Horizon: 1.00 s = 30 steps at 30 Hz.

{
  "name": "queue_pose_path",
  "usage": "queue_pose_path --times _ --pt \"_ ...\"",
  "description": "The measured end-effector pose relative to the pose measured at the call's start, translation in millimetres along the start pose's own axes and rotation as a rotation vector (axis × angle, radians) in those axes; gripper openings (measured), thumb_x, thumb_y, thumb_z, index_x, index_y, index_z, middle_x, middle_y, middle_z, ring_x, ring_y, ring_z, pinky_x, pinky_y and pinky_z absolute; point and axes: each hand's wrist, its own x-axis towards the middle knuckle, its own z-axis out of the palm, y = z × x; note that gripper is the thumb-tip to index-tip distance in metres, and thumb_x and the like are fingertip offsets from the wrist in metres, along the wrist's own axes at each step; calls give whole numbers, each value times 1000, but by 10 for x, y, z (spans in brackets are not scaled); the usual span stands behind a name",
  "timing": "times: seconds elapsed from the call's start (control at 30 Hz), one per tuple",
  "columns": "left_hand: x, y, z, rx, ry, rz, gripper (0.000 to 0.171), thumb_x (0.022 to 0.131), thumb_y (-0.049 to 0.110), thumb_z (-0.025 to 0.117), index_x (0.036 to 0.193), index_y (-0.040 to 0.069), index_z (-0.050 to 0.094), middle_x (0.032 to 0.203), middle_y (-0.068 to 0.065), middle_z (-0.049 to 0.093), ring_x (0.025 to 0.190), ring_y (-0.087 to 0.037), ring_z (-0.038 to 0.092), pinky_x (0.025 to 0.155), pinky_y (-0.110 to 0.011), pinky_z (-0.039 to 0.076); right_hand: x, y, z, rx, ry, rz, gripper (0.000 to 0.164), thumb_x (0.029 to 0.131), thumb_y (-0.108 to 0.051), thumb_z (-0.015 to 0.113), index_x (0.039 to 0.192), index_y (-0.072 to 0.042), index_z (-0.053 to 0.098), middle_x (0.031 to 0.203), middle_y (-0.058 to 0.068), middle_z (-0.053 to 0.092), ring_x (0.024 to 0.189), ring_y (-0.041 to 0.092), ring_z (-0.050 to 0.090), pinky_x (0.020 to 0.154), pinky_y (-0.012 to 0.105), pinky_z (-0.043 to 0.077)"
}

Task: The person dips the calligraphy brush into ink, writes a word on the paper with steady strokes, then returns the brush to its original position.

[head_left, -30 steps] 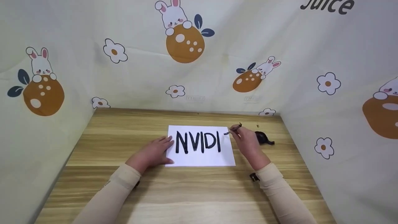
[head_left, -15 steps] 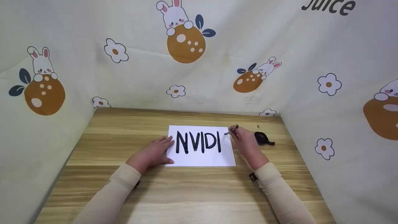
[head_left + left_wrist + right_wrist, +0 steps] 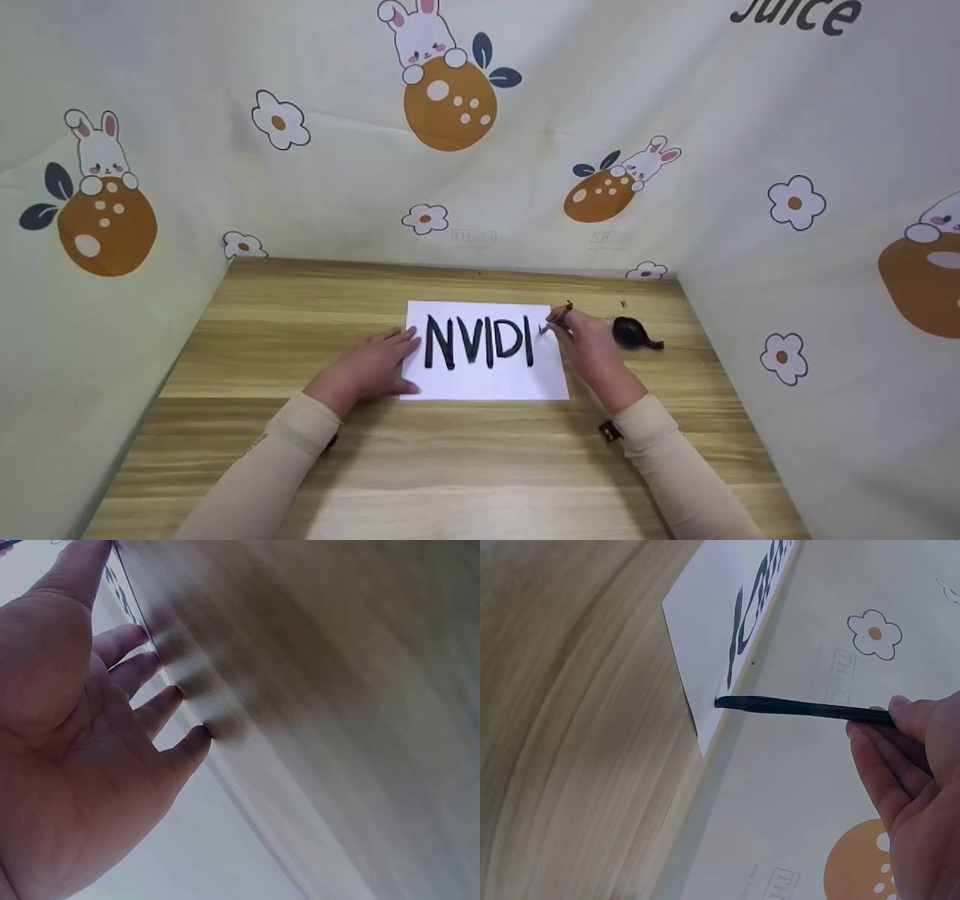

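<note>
A white sheet of paper lies on the wooden table, with thick black letters reading "NVIDI" across its upper half. My left hand rests at the sheet's left edge, fingers extended and thumb spread apart near the lower corner. In the left wrist view, the palm and spread fingers reach down to the surface. With thumb and fingertips, my right hand pinches a slim black paintbrush. The brush tip meets the paper just right of the last upright stroke.
A black rounded thing with a short tail-like handle sits on the table right of my right hand. A small dark speck lies behind it. Printed cloth walls with rabbits and flowers enclose the table's back and sides.
My right hand has shifted slightly left, and the brush tip has come down a little over the paper, right of the last stroke. The left hand stays in place.
</note>
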Motion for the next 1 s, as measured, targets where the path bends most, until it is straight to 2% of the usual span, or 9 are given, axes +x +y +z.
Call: queue_pose_path --times 0.37,0.5,0.73,1.0 --pt "8 -6 7 -8 -1 6 92 100 50 81 169 2 43 179 -18 32 163 -49 28 130 -69 26 -40 -82 -43 32 -22 17 10 96 1 83 101 -4 76 97 12 83 92 31 82 81 45 68" --pt "3 -1 0 -11 5 5 93 99 50 83 167 1 45 178 -19 33 163 -49 29 129 -69 28 -57 -110 -68 77 -35 41 7 97 -1 83 101 -3 77 96 11 83 89 28 82 78 45 67" --pt "11 -17 11 -11 15 9 94 97 50 84 167 0 46 177 -20 35 163 -49 30 128 -69 30 -75 -161 -112 89 -72 81 6 98 -4 83 101 -5 77 95 10 83 88 27 81 77 46 67" --pt "13 -21 15 -1 19 15 94 97 51 84 166 0 46 177 -20 35 162 -49 31 128 -70 30 -97 -187 -132 99 -62 40 9 97 -4 84 101 -5 77 94 10 83 86 26 82 74 43 68"
